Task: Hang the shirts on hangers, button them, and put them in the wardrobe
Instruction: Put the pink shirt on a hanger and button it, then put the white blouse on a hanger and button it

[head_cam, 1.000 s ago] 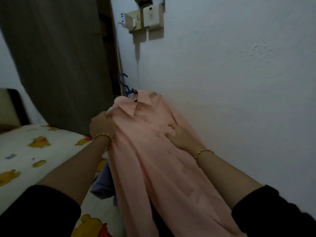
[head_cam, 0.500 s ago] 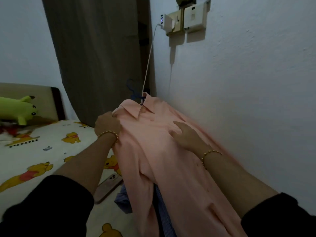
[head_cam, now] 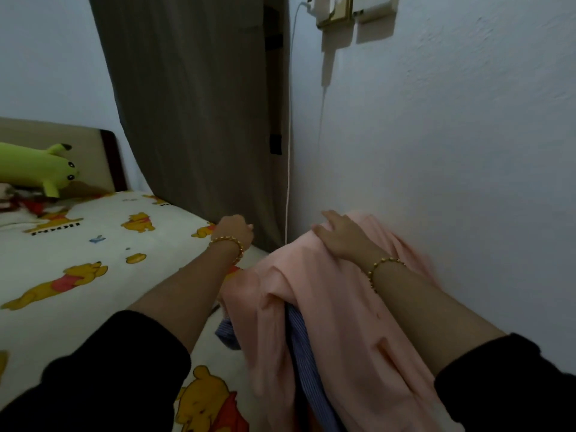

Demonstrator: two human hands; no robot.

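Hanging step judged in hand. Right hand [head_cam: 343, 236] clutches the pink shirt [head_cam: 336, 322], lower centre-right of frame. Left hand [head_cam: 233, 230] is curled; contents cannot be told. Next move calls for checking the buttons.

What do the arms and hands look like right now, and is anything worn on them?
The left hand and right hand wear no gloves. Each wrist carries a gold beaded bracelet: left bracelet, right bracelet. The black left sleeve and right sleeve leave the forearms uncovered.
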